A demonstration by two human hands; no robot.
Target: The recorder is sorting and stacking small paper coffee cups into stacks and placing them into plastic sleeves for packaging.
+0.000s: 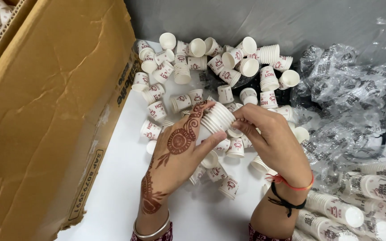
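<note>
At far left a cardboard box (pixel 45 111) holds cups at its upper-left corner. At centre, the left hand (pixel 179 147) and right hand (pixel 271 138) both close on a cup stack (pixel 217 118) above loose cups (pixel 211 67) strewn on the white table (pixel 112 192). Bagged cups (pixel 362 201) lie lower right.

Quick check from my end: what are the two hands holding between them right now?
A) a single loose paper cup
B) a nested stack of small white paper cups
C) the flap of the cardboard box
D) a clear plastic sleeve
B: the left hand and right hand grip a short nested stack of small white paper cups from opposite ends, above the loose cups scattered on the white table.
</note>
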